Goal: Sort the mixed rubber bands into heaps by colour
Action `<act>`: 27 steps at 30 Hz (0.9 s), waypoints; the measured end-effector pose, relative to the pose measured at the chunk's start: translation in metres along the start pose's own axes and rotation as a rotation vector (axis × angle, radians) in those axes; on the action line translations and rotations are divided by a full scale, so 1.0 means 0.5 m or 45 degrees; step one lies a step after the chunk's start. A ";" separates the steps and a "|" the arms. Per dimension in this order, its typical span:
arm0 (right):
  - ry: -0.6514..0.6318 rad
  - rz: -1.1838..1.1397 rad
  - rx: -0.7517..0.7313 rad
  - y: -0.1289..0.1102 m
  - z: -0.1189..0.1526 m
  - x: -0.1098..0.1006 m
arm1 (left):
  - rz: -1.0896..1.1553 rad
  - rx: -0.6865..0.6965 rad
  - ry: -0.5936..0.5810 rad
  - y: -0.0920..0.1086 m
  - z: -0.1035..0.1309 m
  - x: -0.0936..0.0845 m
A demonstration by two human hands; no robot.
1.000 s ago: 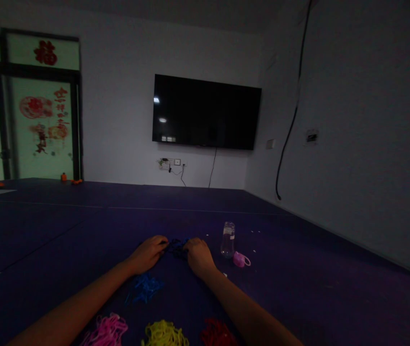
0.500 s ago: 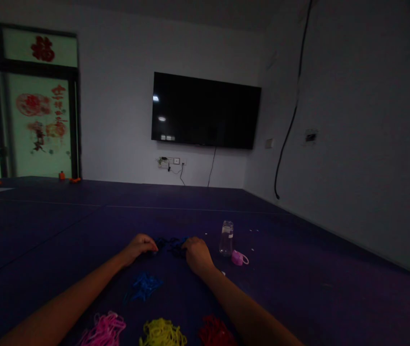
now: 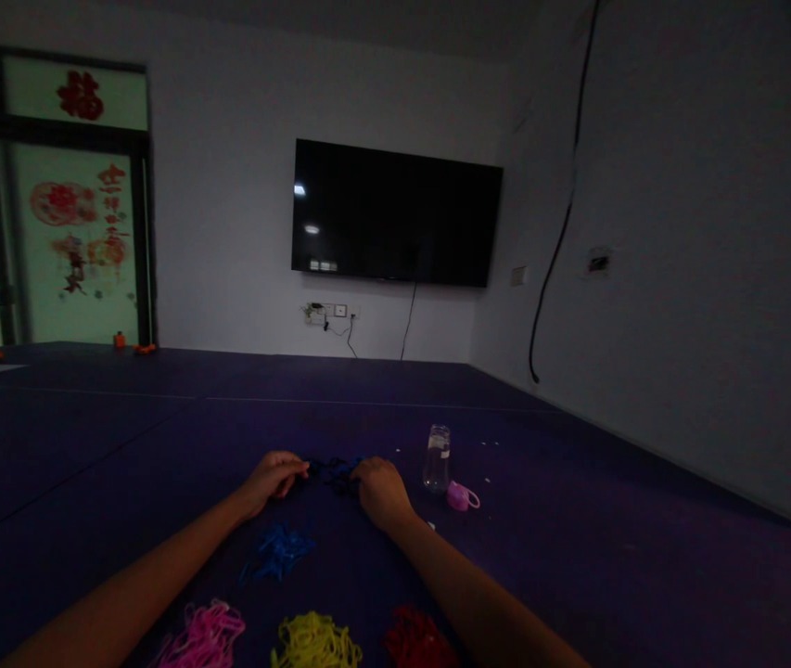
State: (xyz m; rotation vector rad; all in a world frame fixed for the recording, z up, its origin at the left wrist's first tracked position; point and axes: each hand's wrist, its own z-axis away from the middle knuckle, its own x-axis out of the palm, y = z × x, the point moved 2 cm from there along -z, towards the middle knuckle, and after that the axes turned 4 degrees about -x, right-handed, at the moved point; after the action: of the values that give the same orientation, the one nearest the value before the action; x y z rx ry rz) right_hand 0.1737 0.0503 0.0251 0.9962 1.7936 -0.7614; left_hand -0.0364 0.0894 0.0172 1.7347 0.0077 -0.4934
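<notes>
A loose pile of dark blue and black rubber bands (image 3: 337, 471) lies on the purple surface between my two hands. My left hand (image 3: 275, 481) is closed in a pinch on a dark band at the pile's left edge. At the other side, my right hand (image 3: 381, 492) has its fingers closed on the pile's bands, the fingertips partly hidden. Nearer to me sits a brighter blue heap of bands (image 3: 280, 551). Along the bottom are pink bands (image 3: 206, 635), yellow bands (image 3: 316, 640) and red bands (image 3: 418, 638), all cut off by the frame.
Right of my right hand, a clear bottle (image 3: 437, 461) stands upright without its lid. Beside it rests a pink lid (image 3: 459, 496) with a loop. Small white scraps are scattered nearby. Orange objects (image 3: 120, 340) sit far left, by the glass door (image 3: 82, 241).
My left hand has shifted slightly right, toward the dark pile. My right hand stays in place, and the coloured heaps look the same.
</notes>
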 end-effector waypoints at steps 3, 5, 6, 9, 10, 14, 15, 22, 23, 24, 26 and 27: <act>-0.014 0.014 0.012 0.001 -0.002 0.003 | -0.115 0.117 0.297 0.004 0.002 -0.004; -0.016 0.012 0.014 0.002 -0.002 0.004 | -0.291 0.246 0.409 0.009 0.003 -0.004; -0.012 0.009 0.015 0.003 -0.002 0.004 | -0.399 0.315 0.402 0.012 0.004 -0.003; 0.007 0.000 0.003 0.002 -0.001 0.001 | -0.759 0.536 0.282 0.018 0.006 0.005; 0.012 -0.010 -0.024 0.000 0.000 0.000 | -0.859 0.600 0.235 0.019 0.006 0.007; 0.012 -0.097 -0.324 -0.025 0.004 0.006 | -1.073 0.692 0.169 0.017 0.006 0.009; 0.012 -0.114 -0.410 -0.034 0.006 0.009 | -1.093 0.684 0.180 0.017 0.005 0.008; -0.010 -0.149 -0.778 -0.085 0.020 0.016 | -1.179 0.611 0.226 0.014 0.005 0.009; -0.007 -0.158 -0.804 -0.089 0.022 0.015 | -1.184 0.607 0.236 0.015 0.006 0.010; 0.000 -0.169 -0.816 -0.092 0.023 0.013 | -1.188 0.604 0.247 0.016 0.007 0.010; 0.023 -0.192 -0.794 -0.093 0.022 0.011 | -1.197 0.603 0.260 0.018 0.009 0.012; 0.038 -0.200 -0.757 -0.091 0.020 0.011 | -1.204 0.605 0.259 0.019 0.010 0.013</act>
State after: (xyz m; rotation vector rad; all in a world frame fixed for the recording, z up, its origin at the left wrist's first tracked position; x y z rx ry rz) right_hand 0.1370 0.0219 0.0194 0.4778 1.9711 -0.2668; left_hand -0.0297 0.0807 0.0235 2.1811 0.9567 -1.0573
